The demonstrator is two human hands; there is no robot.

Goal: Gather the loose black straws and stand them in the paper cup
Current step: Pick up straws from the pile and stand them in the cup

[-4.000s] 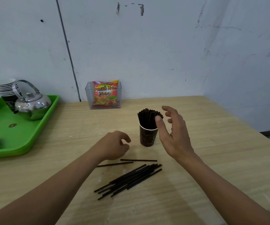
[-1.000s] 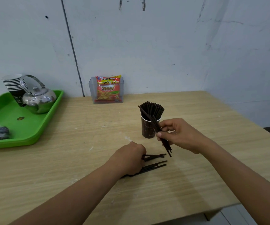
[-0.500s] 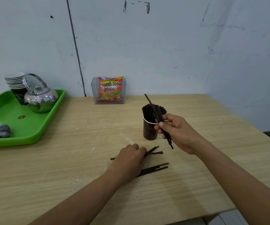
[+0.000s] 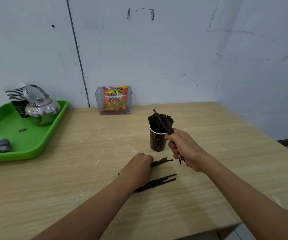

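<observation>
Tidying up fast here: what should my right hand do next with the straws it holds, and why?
Probably raise the right hand and swing its bunch of thin black straws upright over the brown paper cup: they are tilted, their lower ends hanging outside it.

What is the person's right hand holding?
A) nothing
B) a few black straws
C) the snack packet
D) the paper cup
B: the right hand grips a few black straws, which slant up in front of the paper cup.
</observation>
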